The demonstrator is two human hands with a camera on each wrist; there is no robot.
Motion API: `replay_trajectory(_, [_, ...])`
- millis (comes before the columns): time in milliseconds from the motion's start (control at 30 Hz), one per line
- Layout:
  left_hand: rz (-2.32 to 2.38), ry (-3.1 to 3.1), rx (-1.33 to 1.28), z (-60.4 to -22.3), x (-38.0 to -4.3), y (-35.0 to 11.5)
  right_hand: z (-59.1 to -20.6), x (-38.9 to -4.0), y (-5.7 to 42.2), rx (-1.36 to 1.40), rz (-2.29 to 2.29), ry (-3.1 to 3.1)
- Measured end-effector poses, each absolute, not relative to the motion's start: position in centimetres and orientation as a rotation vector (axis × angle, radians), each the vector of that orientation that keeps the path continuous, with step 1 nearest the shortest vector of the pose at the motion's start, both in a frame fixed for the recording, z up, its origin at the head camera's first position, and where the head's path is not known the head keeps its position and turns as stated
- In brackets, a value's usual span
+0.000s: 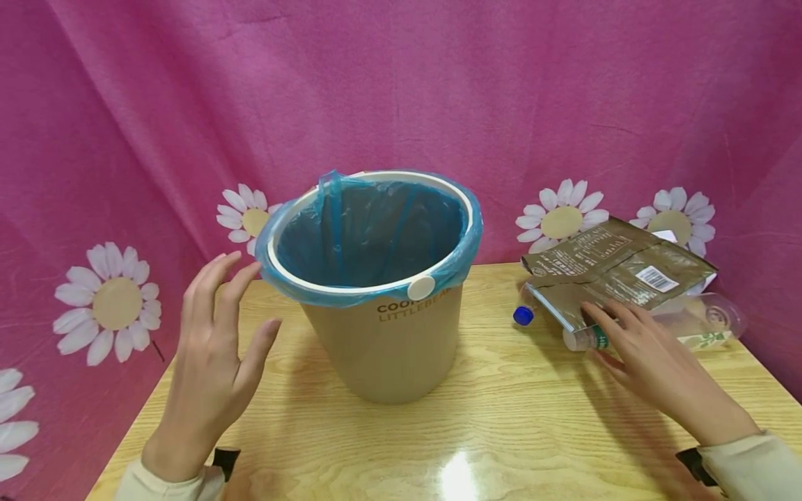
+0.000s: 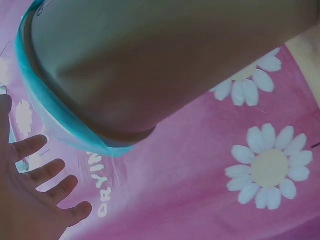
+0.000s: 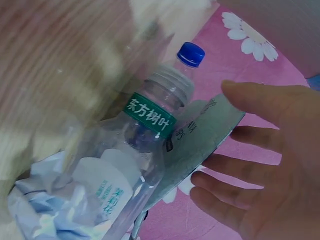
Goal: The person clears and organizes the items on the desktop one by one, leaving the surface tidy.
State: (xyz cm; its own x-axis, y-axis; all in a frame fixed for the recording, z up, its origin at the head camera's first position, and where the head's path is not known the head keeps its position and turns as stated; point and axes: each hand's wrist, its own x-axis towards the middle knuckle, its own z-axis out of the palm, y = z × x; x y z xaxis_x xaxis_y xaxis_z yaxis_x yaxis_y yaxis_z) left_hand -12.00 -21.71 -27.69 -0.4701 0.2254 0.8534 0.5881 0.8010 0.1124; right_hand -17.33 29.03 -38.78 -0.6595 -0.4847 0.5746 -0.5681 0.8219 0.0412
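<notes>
A beige bin (image 1: 388,348) with a blue plastic liner (image 1: 474,240) folded over its rim stands on the table. Left of it my left hand (image 1: 207,355) is raised with spread fingers and holds nothing. My right hand (image 1: 651,362) reaches to the near edge of a flattened brown snack bag (image 1: 601,268), its fingers extended; whether they touch the bag I cannot tell. Under the bag lies a clear plastic bottle (image 3: 150,165) with a green neck label. A second bottle, mostly hidden, shows its blue cap (image 1: 523,316).
Crumpled white paper (image 3: 55,200) lies beside the clear bottle. A pink cloth (image 1: 401,83) with white daisies hangs behind and on both sides of the wooden table (image 1: 501,417).
</notes>
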Motion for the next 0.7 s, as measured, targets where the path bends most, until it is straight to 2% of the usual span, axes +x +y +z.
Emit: replay_trajectory(700, [-0.637, -2.091, -0.708, -27.1, -13.6, -18.2, -37.4, -18.8, 28.2, 0.709, 0.194, -2.508])
